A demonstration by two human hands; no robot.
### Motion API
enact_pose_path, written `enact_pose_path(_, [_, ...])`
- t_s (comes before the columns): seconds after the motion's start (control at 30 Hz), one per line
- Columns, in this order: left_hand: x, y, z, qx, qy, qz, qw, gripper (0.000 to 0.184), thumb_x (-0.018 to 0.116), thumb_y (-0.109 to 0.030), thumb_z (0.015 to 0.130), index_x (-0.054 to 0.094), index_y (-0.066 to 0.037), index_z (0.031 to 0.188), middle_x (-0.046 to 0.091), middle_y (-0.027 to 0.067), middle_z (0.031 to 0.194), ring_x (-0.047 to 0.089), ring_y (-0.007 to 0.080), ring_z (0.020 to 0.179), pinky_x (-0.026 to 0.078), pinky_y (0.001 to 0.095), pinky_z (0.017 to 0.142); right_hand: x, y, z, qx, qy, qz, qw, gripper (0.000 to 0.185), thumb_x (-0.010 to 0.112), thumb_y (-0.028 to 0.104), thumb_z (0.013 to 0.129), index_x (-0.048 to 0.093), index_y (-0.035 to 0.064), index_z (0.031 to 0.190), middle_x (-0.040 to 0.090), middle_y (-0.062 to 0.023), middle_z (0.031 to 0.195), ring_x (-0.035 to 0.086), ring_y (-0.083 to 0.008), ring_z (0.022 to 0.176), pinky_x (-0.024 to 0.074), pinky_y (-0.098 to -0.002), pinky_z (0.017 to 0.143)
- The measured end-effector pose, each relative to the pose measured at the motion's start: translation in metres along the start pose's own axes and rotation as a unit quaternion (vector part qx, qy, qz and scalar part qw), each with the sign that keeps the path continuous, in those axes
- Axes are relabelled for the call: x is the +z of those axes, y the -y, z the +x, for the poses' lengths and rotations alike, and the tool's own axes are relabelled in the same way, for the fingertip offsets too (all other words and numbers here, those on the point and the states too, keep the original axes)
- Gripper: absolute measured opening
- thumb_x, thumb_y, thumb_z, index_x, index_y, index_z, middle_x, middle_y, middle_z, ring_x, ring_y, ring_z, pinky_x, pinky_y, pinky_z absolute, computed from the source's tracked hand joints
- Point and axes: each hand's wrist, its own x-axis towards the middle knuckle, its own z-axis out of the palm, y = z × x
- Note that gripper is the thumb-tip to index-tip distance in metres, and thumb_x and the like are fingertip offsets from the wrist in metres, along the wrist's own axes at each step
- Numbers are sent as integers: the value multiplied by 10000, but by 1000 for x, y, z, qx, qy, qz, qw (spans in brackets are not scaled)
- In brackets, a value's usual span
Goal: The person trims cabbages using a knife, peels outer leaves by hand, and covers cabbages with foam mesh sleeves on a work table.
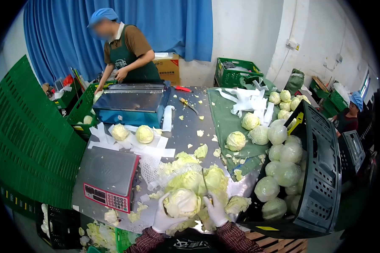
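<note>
At the table's front edge, my gloved left hand [166, 217] is wrapped round the side of a cabbage head [183, 203], whose pale cut base faces up. My gloved right hand [215, 209] grips a knife [204, 179], its thin blade pointing away from me, just right of the cabbage. Loose cabbage leaves [215, 179] are heaped behind and around both hands. White foam netting [154, 170] lies against the heap on the left. The knife's handle is mostly hidden in my fingers.
A scale [109, 177] stands left, a blue-sided wrapping machine [128, 103] behind it, with a co-worker [128, 55] there. At right, a tilted black crate [318, 185] holds wrapped cabbages. Trimmed cabbages [235, 141] rest on green cloth [223, 114]. Another knife [189, 105] lies mid-table.
</note>
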Motion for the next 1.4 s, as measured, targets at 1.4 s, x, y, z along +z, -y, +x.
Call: enact_pose_path(1.4, [-1, 100, -26, -378, -204, -271, 861, 806, 773, -81, 752, 235, -82, 1352, 470, 176, 1240, 591, 302, 1038, 572, 432, 771, 62, -29, 53, -80, -9, -247, 966, 311, 736, 272, 788, 632, 30, 953, 638, -61, 714, 606, -159, 641, 483, -287, 620])
